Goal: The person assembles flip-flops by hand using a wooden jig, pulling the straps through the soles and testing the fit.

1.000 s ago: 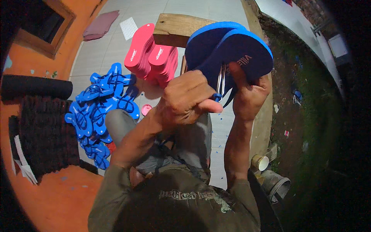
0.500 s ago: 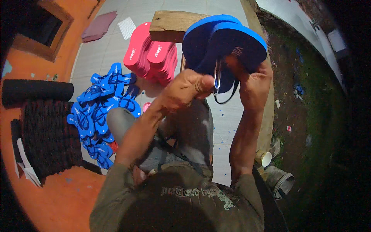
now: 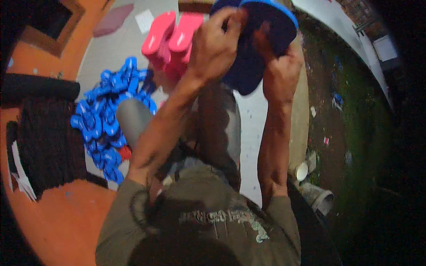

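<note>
A pair of dark-faced flip-flop soles with bright blue edges [image 3: 277, 33] is held up in front of me, its top cut off by the view's upper edge. My right hand [image 3: 284, 73] grips the soles from their right side, thumb across the dark face. Against their left side is my left hand [image 3: 217, 44], its fingers curled and slightly blurred. Whatever those fingers pinch is hidden; no strap or metal tool can be made out there. Just left of that hand stand stacks of pink flip-flop soles [image 3: 157, 35].
A heap of blue flip-flops [image 3: 108, 95] lies on the tiled floor by my left knee. Farther left are a black roll [image 3: 40, 88] and a bundle of black strips [image 3: 53, 142]. A wooden block [image 3: 195, 6] stands ahead. On the right, a bucket [image 3: 321, 201] lies tipped.
My left hand has risen up along the soles, and the shiny looped metal tool and black strap by it have gone from sight. The whole scene has shifted upward in view.
</note>
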{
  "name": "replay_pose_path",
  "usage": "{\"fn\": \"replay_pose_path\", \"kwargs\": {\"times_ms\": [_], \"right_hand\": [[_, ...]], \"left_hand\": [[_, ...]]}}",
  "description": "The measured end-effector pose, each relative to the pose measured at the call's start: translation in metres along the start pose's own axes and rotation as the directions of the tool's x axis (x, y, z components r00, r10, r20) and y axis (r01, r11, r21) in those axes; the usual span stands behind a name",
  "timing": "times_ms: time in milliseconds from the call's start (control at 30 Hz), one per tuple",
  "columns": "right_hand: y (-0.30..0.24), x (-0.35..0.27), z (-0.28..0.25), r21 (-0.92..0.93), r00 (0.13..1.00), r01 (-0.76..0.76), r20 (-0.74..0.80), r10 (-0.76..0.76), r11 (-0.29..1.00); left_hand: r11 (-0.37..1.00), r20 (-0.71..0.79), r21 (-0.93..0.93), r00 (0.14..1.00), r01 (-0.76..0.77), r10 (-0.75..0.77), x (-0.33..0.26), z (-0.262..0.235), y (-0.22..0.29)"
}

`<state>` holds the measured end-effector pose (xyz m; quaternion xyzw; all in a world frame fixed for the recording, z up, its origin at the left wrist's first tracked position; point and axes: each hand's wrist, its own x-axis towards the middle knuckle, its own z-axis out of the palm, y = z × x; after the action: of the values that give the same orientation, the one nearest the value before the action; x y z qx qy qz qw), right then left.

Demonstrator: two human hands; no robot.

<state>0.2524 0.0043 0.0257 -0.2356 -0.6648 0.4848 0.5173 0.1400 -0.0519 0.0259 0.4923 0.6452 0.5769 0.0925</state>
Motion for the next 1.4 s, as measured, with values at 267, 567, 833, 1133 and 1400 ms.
{"fn": "replay_pose_path", "kwargs": {"times_ms": [267, 567, 833, 1133, 1400], "right_hand": [[0.055, -0.115, -0.041, -0.149, 0.921, 0.308, 0.295, -0.255, 0.94], [0.037, -0.115, -0.022, 0.193, 0.981, -0.196, 0.031, 0.193, 0.962], [0.079, -0.099, 0.019, 0.75, 0.768, -0.343, -0.122, 0.629, 0.565], [0.256, -0.257, 0.062, -0.67, 0.918, -0.19, 0.138, 0.372, 0.717], [0.225, -0.229, 0.061, -0.362, 0.852, -0.462, 0.072, 0.519, 0.81]], "left_hand": [[0.979, 0.108, -0.009, 0.973, -0.205, 0.205, -0.1, -0.043, 0.012], [0.984, 0.163, -0.165, 0.986, 0.065, -0.038, -0.104, -0.017, -0.029], [0.242, 0.337, -0.795, 0.738, 0.556, -0.585, -0.157, -0.038, -0.122], [0.825, -0.356, -0.088, 0.756, 0.558, -0.549, -0.146, -0.17, -0.128], [0.723, -0.192, 0.424, 0.834, 0.546, -0.518, -0.134, -0.15, -0.209]]}}
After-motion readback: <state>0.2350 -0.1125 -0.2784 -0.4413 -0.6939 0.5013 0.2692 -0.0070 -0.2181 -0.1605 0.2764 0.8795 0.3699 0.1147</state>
